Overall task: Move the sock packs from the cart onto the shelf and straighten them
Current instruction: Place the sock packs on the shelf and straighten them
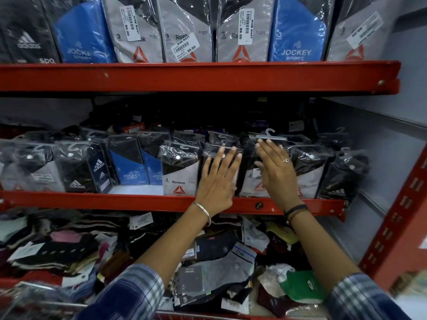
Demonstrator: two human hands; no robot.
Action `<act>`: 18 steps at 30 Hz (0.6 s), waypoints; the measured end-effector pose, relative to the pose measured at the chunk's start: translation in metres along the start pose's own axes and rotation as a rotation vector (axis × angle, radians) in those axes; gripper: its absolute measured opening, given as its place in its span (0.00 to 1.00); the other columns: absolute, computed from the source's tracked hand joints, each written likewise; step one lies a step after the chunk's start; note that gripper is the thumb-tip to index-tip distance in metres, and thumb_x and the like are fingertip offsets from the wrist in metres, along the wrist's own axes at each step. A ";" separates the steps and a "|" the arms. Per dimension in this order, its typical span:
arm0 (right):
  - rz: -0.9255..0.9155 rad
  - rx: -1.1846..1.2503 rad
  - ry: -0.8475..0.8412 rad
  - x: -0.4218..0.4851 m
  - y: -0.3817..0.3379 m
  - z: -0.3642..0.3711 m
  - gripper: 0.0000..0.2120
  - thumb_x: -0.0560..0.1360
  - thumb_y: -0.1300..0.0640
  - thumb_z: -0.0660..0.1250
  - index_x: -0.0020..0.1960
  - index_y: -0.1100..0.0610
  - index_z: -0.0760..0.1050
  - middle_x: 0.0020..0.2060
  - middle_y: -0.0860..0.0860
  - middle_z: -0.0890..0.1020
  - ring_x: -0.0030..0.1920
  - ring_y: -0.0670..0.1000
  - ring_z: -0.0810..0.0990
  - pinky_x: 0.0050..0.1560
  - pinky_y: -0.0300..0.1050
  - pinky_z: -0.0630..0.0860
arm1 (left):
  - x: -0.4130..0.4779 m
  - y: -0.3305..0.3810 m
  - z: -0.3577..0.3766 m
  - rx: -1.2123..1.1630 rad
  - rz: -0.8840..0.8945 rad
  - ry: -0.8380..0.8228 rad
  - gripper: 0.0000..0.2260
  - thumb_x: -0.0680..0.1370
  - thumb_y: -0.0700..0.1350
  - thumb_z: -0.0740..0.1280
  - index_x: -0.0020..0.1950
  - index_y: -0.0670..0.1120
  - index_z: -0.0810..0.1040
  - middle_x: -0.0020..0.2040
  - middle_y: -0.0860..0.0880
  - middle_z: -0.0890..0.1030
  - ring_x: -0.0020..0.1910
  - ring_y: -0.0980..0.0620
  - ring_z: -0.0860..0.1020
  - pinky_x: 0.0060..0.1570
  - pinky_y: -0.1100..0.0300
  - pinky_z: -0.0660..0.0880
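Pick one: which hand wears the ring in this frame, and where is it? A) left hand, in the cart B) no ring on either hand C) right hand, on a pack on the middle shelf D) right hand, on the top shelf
C: the ring sits on a finger of the right hand, which lies flat against a sock pack on the middle shelf.

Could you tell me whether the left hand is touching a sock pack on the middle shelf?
Touching: in the head view the left hand lies flat against a sock pack.

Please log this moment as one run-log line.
stage: straightening | left hand: flat on sock pack | right hand: flat on neighbouring pack | middle shelf
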State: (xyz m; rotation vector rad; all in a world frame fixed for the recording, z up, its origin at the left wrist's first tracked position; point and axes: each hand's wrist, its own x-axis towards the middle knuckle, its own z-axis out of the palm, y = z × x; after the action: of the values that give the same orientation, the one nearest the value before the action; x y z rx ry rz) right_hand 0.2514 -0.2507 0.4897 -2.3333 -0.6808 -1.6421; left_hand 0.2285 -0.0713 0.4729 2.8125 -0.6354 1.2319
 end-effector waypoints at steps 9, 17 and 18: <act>-0.011 -0.112 -0.267 0.003 0.004 -0.018 0.41 0.66 0.52 0.76 0.73 0.55 0.60 0.71 0.52 0.67 0.72 0.58 0.59 0.72 0.59 0.54 | 0.003 -0.014 0.005 0.182 -0.064 0.013 0.52 0.60 0.55 0.78 0.74 0.45 0.51 0.72 0.47 0.55 0.70 0.36 0.54 0.64 0.40 0.64; -0.132 -0.166 -0.289 -0.005 0.004 -0.014 0.36 0.68 0.58 0.74 0.72 0.56 0.62 0.70 0.52 0.70 0.71 0.55 0.62 0.72 0.55 0.55 | 0.008 -0.012 0.014 -0.065 -0.060 0.103 0.47 0.61 0.54 0.79 0.71 0.43 0.56 0.65 0.47 0.61 0.65 0.39 0.65 0.65 0.46 0.65; -0.112 -0.150 -0.290 -0.009 0.003 -0.013 0.36 0.68 0.58 0.74 0.72 0.56 0.62 0.70 0.52 0.70 0.71 0.55 0.61 0.72 0.55 0.54 | 0.009 -0.013 0.014 -0.077 -0.052 0.119 0.46 0.61 0.54 0.79 0.70 0.43 0.57 0.64 0.46 0.61 0.65 0.40 0.65 0.67 0.46 0.62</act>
State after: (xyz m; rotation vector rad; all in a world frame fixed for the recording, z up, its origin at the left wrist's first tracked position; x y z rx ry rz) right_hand 0.2401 -0.2609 0.4865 -2.7209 -0.7798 -1.4566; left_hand 0.2487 -0.0653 0.4712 2.6525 -0.5867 1.3234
